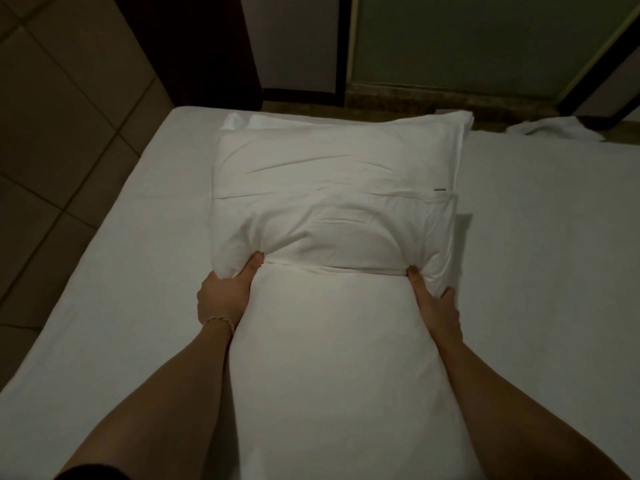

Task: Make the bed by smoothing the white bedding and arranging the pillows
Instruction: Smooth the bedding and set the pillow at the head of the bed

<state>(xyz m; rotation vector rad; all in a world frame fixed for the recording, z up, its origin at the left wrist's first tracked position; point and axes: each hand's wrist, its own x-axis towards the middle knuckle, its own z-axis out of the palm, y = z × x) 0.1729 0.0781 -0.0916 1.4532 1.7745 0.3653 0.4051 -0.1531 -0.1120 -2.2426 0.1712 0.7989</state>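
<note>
A white pillow [332, 341] lies lengthwise on the bed between my forearms, its far half inside a white pillowcase [332, 188]. The case's open edge bunches across the pillow's middle. My left hand [227, 292] grips the left side of that edge, thumb on top. My right hand [434, 299] grips the right side of the edge the same way. The white fitted sheet [554, 271] covers the mattress smoothly on both sides.
A crumpled white cloth [543, 128] lies at the bed's far right edge. Tiled floor [59, 133] runs along the left of the bed. A dark wooden cabinet [207, 46] and a greenish door [485, 39] stand beyond the bed.
</note>
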